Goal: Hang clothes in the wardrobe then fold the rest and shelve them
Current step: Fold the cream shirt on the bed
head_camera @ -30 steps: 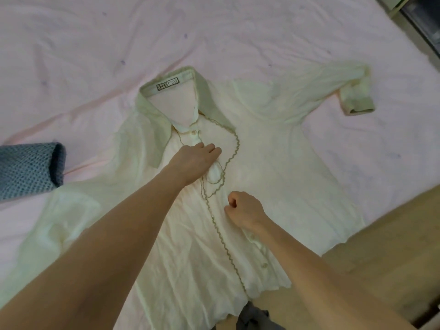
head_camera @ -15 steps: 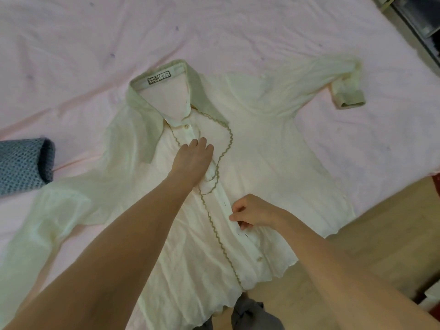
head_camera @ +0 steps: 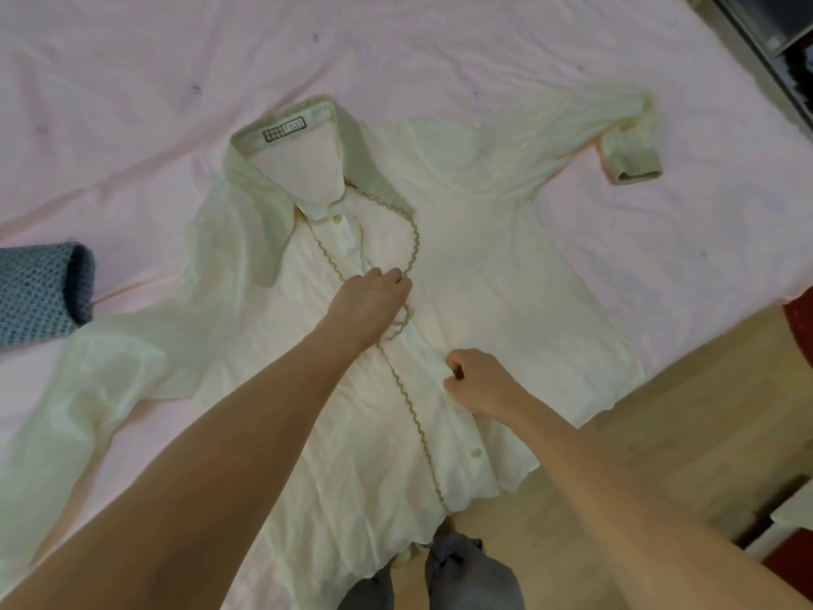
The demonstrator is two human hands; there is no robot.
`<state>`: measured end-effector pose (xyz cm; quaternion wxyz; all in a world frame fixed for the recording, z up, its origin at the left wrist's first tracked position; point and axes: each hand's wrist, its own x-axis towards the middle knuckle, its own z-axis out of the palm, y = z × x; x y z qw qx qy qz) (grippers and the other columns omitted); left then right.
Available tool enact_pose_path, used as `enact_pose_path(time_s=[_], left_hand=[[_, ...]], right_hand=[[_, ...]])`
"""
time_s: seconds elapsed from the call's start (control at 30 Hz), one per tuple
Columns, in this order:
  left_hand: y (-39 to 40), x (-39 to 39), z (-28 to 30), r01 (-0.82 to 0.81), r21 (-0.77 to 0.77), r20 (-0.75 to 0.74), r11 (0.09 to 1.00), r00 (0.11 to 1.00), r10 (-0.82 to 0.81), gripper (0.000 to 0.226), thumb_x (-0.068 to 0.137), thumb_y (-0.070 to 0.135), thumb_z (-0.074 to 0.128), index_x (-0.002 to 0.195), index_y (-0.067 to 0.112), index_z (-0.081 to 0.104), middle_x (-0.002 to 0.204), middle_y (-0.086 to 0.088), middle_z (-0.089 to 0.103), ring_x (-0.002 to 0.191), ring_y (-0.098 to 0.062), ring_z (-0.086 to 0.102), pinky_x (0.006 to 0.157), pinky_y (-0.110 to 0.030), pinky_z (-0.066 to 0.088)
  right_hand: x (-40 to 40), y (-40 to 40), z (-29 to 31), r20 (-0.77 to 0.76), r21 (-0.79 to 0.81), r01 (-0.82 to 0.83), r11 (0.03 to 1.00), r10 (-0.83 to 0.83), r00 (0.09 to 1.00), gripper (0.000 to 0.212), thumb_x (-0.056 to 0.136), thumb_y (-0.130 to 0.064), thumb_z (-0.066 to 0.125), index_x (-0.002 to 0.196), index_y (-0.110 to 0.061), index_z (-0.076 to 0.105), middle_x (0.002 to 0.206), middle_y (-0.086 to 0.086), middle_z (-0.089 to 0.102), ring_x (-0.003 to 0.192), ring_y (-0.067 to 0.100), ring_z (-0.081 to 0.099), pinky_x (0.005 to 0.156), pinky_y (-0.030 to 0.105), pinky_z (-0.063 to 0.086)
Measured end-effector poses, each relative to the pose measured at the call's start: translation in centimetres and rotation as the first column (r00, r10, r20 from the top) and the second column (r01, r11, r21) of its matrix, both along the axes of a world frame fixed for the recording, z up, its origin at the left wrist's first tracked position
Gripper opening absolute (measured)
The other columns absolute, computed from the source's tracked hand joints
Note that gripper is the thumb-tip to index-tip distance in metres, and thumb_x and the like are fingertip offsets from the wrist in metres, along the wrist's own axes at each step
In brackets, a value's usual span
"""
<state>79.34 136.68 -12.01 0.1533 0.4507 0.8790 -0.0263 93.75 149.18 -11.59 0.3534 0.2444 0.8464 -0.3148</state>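
Note:
A pale cream shirt (head_camera: 484,266) with a collar and a wavy olive trim lies front up on the pink bed sheet (head_camera: 132,81), sleeves spread to both sides. My left hand (head_camera: 369,301) rests on the shirt's chest with its fingers curled round the trimmed placket edge. Lower down and to the right, my right hand (head_camera: 479,385) pinches the button strip between thumb and fingers. The shirt's hem hangs over the bed's near edge.
A folded blue knitted garment (head_camera: 39,292) lies at the left edge of the bed. Wooden floor (head_camera: 638,455) runs along the lower right. Dark furniture (head_camera: 774,41) stands at the top right corner. Grey trouser legs (head_camera: 466,574) show at the bottom.
My left hand has curled its fingers onto the trim again after lying flatter. My right hand stays on the button strip, now pinching it.

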Motion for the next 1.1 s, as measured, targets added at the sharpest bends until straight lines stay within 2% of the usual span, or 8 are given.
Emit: enact_pose_path(time_s=[0.17,0.3,0.57,0.63,0.77,0.87,0.97,1.1], left_hand=[[-0.5,0.4,-1.1,0.041,0.025,-0.023,0.999,0.999,-0.040,0.028,0.092,-0.001,0.046,0.116,0.013,0.049,0.110,-0.003,0.050,0.096,-0.020,0.050,0.061,-0.029,0.033],[-0.5,0.4,-1.8,0.060,-0.005,0.014,0.998,0.998,-0.060,0.025,0.093,-0.001,0.045,0.112,0.012,0.054,0.110,-0.003,0.051,0.099,-0.019,0.049,0.063,-0.028,0.032],[-0.7,-0.6,-2.1,0.016,-0.050,0.031,0.999,0.999,-0.014,0.022,0.092,-0.002,0.045,0.109,0.005,0.058,0.109,-0.009,0.049,0.101,-0.024,0.049,0.067,-0.032,0.039],[-0.7,-0.4,-1.7,-0.012,-0.011,0.044,1.000,0.999,0.012,0.023,0.091,-0.004,0.047,0.110,0.005,0.056,0.112,-0.009,0.048,0.101,-0.024,0.049,0.070,-0.032,0.043],[-1.5,-1.6,-0.4,-0.189,0.220,0.084,0.957,0.981,0.175,0.038,0.090,-0.005,0.046,0.126,0.009,0.049,0.133,-0.008,0.041,0.102,-0.026,0.052,0.062,-0.035,0.041],[-3.0,-4.7,0.0,-0.470,0.338,0.165,0.815,0.883,0.440,0.039,0.092,-0.003,0.046,0.128,0.011,0.050,0.132,-0.006,0.043,0.101,-0.029,0.056,0.067,-0.039,0.045],[-4.4,-7.6,-0.2,-0.595,0.342,0.235,0.728,0.804,0.547,0.031,0.096,0.004,0.046,0.125,0.010,0.054,0.129,-0.006,0.047,0.102,-0.030,0.057,0.075,-0.039,0.046],[-5.0,-10.4,-0.5,-0.614,0.281,0.212,0.737,0.789,0.577,0.035,0.095,0.006,0.044,0.128,0.015,0.053,0.131,-0.001,0.050,0.110,-0.027,0.056,0.078,-0.035,0.043]], right_hand=[[1.8,-1.8,-0.7,-0.063,0.173,0.066,0.983,-0.056,0.996,0.018,0.079,-0.005,0.055,0.070,-0.017,0.044,0.068,-0.002,0.049,0.056,0.014,0.044,0.049,0.024,0.033],[2.6,-2.9,-1.5,-0.142,0.228,0.195,0.954,-0.166,0.976,0.026,0.071,0.011,0.044,0.063,-0.014,0.040,0.060,-0.002,0.040,0.051,0.013,0.034,0.045,0.025,0.025],[1.0,-2.1,-1.3,-0.033,-0.083,0.220,0.972,-0.223,0.974,0.015,0.070,0.006,0.066,0.065,-0.007,0.059,0.067,0.003,0.055,0.062,0.016,0.053,0.057,0.025,0.044],[0.8,-2.2,-1.1,-0.019,-0.026,0.170,0.985,-0.170,0.985,0.017,0.072,0.004,0.063,0.064,-0.010,0.057,0.069,0.005,0.058,0.064,0.020,0.057,0.058,0.028,0.047],[-1.5,-2.5,0.3,-0.078,0.227,0.003,0.974,0.016,0.997,0.013,0.080,-0.005,0.051,0.089,-0.009,0.060,0.087,0.005,0.063,0.079,0.024,0.062,0.070,0.036,0.052],[-5.7,-2.7,1.2,-0.278,0.242,0.004,0.970,0.065,0.958,0.014,0.085,-0.009,0.044,0.089,-0.012,0.058,0.086,0.003,0.061,0.077,0.021,0.058,0.067,0.034,0.049],[-10.8,-2.7,1.3,-0.453,0.192,0.041,0.981,0.051,0.890,0.015,0.089,-0.009,0.046,0.091,-0.010,0.060,0.086,0.004,0.063,0.078,0.021,0.058,0.069,0.036,0.050],[-17.3,-2.0,0.5,-0.542,0.191,-0.013,0.982,0.116,0.832,0.029,0.084,0.003,0.046,0.107,-0.009,0.060,0.105,0.007,0.060,0.091,0.025,0.058,0.078,0.039,0.049]])
